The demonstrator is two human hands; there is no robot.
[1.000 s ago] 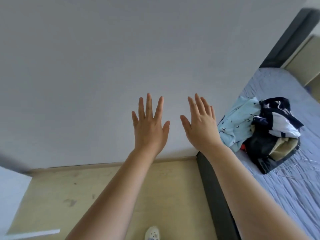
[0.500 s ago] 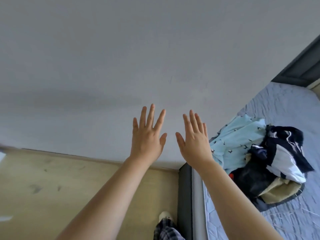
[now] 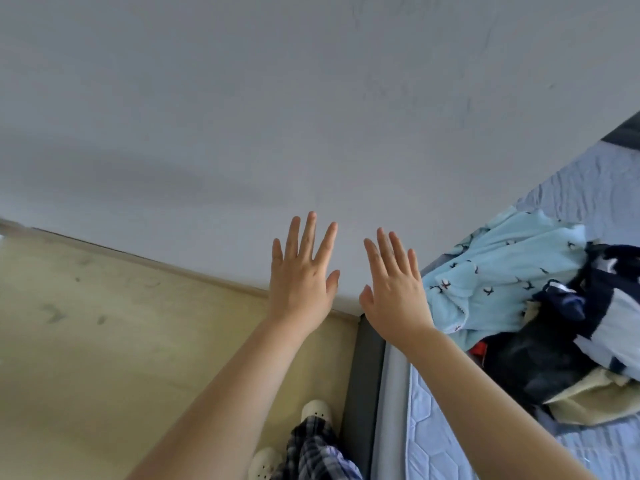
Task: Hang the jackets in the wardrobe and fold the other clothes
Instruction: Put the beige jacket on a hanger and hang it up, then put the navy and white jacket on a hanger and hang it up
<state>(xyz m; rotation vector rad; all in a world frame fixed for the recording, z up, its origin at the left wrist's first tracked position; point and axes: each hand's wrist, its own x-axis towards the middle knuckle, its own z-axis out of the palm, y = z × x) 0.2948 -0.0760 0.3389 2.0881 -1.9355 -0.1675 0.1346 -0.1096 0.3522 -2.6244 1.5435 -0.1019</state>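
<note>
Both hands sit lower and nearer the bed than a second ago, as the view has swung rightward. Bare left hand (image 3: 300, 271) and bare right hand (image 3: 393, 289) are raised side by side, backs to the camera, fingers straight and spread, holding nothing. Behind them stands a plain grey wall (image 3: 242, 116). Just right of the right hand, a heap of clothes (image 3: 540, 306), light-blue patterned fabric over dark navy and cream pieces, lies on the pale-blue quilted mattress (image 3: 450, 427). Below, white clogs (image 3: 313, 410) stand on beige flooring (image 3: 104, 341).
</note>
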